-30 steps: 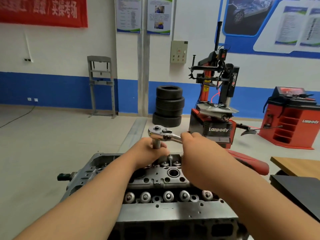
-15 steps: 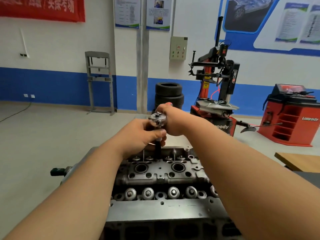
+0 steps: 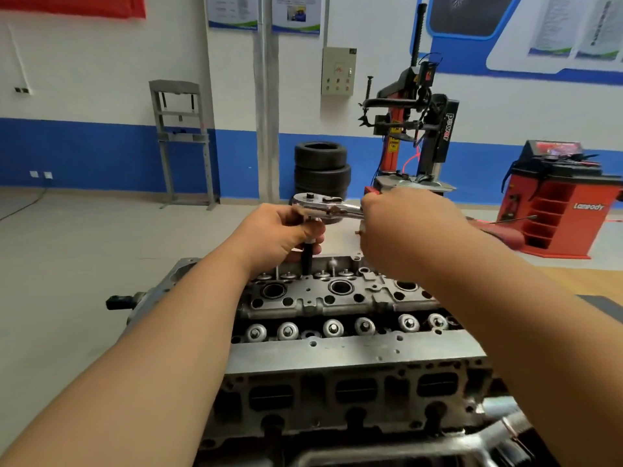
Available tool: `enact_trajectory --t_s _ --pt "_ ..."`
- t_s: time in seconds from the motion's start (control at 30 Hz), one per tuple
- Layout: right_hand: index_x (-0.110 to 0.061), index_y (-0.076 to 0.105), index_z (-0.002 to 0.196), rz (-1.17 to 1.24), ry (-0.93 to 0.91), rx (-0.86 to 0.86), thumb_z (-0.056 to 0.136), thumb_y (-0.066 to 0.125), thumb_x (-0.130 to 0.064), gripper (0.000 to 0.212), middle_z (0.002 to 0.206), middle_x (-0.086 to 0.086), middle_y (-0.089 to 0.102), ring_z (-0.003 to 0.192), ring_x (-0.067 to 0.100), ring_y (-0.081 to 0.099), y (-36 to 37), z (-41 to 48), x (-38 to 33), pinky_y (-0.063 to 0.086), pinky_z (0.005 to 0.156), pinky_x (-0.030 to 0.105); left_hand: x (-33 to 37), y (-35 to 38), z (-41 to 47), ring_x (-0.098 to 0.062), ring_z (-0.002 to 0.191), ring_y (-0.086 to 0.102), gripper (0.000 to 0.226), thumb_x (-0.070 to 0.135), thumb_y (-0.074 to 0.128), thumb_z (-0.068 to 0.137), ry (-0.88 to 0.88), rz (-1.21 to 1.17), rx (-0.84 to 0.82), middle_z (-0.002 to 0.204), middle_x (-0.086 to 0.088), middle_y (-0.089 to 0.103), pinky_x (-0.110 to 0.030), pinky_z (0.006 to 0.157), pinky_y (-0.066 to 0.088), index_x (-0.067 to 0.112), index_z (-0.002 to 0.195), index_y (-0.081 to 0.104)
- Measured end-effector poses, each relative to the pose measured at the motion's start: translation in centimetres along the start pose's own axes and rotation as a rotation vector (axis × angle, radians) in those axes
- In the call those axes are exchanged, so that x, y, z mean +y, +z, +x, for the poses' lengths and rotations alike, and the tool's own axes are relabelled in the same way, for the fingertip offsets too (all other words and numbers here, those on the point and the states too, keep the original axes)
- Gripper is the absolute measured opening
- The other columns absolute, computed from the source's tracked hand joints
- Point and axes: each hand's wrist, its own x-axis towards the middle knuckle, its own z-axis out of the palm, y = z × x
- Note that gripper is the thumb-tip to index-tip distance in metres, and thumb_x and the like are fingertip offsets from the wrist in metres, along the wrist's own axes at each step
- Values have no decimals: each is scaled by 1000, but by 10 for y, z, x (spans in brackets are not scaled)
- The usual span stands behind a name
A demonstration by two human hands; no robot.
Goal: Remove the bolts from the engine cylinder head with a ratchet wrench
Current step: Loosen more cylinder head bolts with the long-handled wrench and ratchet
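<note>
Working at far edge of cylinder head, with ratchet wrench level above it and black extension standing down onto the head; bolt beneath hidden. Pinching extension just below wrench head with left hand; clamping wrench handle in right hand. No removed bolts seen near the head; judged mid-loosening on one bolt, remainder outstanding. Well beyond the head, tyre stack.
</note>
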Motion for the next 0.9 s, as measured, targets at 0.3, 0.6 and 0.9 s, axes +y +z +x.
enact_trajectory --t_s 0.3,0.6,0.9 --pt "-16 30 66 -8 -63 1 84 50 -9 28 67 1 39 54 18 38 -12 2 -6 27 44 27 -2 0 1 -18 70 72 11 12 74 77 31 -1 43 79 -3 74 -27 60 57 13 88 73" --pt "-16 35 138 313 -139 -180 84 61 -8 60 136 9 37 116 29 48 28 97 -24 43 99 43 -6 -5 6 -14 90 71 12 12 59 93 6 35 -41 96 2 74 -27 81 53 18 101 65" --pt "-14 37 132 149 8 -77 85 51 -1 51 114 10 47 103 36 51 29 76 -16 51 70 45 -7 -1 6 -20 76 73 4 10 64 88 19 -12 16 80 -3 75 -27 65 59 11 88 67"
